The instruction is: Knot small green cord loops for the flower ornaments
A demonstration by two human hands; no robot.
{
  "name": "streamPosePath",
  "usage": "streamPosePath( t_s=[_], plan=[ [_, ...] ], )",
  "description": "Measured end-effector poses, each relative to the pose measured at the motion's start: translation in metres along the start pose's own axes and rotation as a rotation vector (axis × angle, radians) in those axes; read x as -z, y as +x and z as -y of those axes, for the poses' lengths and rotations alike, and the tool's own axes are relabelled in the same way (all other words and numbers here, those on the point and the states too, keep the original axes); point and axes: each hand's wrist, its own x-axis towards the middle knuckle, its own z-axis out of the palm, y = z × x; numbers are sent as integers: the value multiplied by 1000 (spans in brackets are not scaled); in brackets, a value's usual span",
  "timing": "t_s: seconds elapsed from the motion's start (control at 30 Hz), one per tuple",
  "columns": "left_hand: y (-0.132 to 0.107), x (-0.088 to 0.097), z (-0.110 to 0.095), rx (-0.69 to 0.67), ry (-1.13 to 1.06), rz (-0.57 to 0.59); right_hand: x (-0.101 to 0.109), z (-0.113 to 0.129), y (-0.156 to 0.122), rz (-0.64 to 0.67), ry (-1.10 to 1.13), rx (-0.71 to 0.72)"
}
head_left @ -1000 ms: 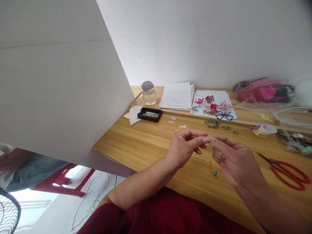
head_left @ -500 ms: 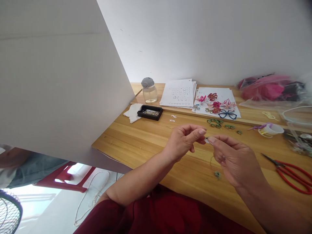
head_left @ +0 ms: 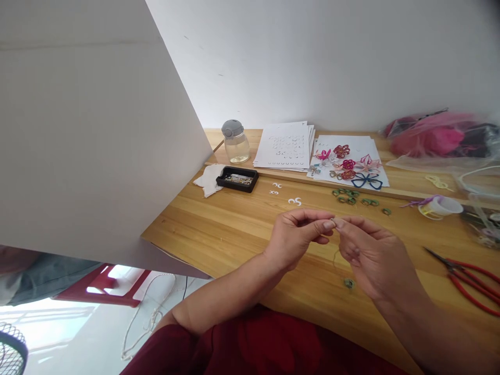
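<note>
My left hand [head_left: 299, 232] and my right hand [head_left: 375, 255] meet above the table, thumbs and forefingers pinched tip to tip. Between the fingertips is a small pale piece [head_left: 333, 221], mostly hidden by the fingers. A thin thread [head_left: 335, 256] hangs below my right hand, near a small green bundle [head_left: 349, 283] on the wood. Just beyond my hands lie white crescent-shaped cutouts [head_left: 294, 201]. Several green curled pieces [head_left: 346, 196] rest farther back.
Red-handled scissors [head_left: 464, 276] lie at right, near a white cup [head_left: 441, 207]. Toward the back stand a black tray [head_left: 237, 188] of small bits, a lidded jar [head_left: 235, 143], paper sheets [head_left: 283, 146], colourful wire-like flowers [head_left: 347, 165] and a plastic bag [head_left: 437, 138]. A partition [head_left: 78, 130] bounds the left.
My left hand has moved right, closing the gap, so its fingertips now meet those of my right hand at the small piece. The view has shifted slightly.
</note>
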Motion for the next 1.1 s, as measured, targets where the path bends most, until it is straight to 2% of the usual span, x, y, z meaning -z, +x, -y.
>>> streamPosePath(
  t_s=[0.3, 0.57, 0.8, 0.93, 1.1],
  plan=[
    [-3, 1, -2, 70, -31, -28, 3, -1, 0, 3, 12, -36],
    [-15, -4, -4, 29, -14, -31, 1, 2, -6, 24, 25, -24],
    [-24, -7, -2, -94, 96, -110, 1, 5, -13, 88, 7, -24],
    [-26, -9, -3, -150, 100, -150, 2, 3, -17, 131, -2, 75],
    [-27, -12, -7, -151, 106, -168, 8, -3, -20, 162, -124, 233]
  ],
)
